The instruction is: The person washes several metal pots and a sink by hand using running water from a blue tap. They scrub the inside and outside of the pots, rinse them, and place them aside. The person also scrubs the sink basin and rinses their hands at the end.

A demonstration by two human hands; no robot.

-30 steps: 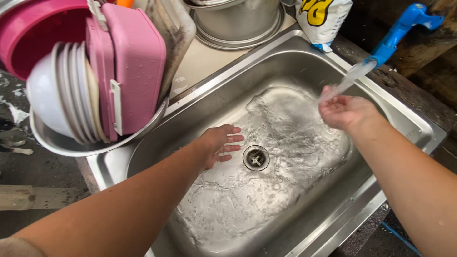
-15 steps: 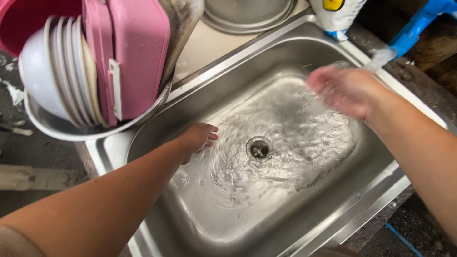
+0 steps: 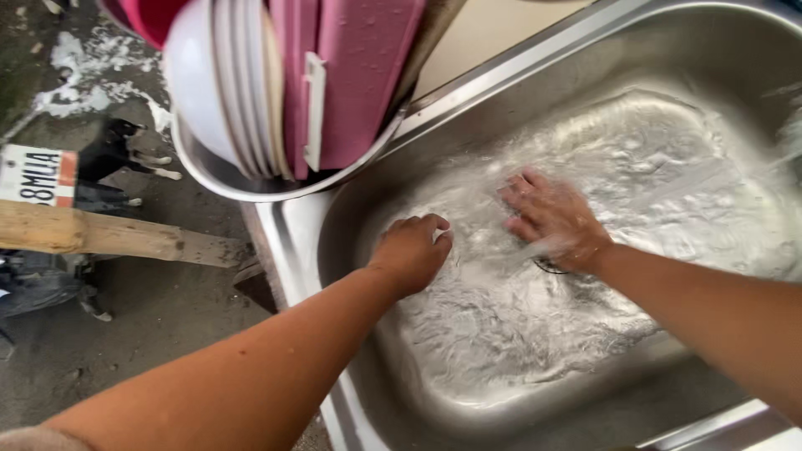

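Both my hands are down in a stainless steel sink [image 3: 468, 108] whose bottom is covered with running, frothy water. My left hand [image 3: 413, 250] rests on the sink floor near the left wall, fingers curled under and holding nothing. My right hand [image 3: 551, 219] lies flat on the wet bottom with fingers spread, just above the drain [image 3: 547, 267], which it partly hides. The two hands are a short gap apart.
A metal basin [image 3: 251, 185] on the sink's left rim holds several white plates [image 3: 225, 83] on edge and pink plastic lids or boards [image 3: 359, 75]. Left of the sink are wet ground, a wooden beam [image 3: 92, 235] and a small black-and-white animal [image 3: 125, 150].
My right hand has come down from the tap's stream to the sink floor beside the drain. My left hand slid left and curled its fingers. The camera moved in closer and leftward.
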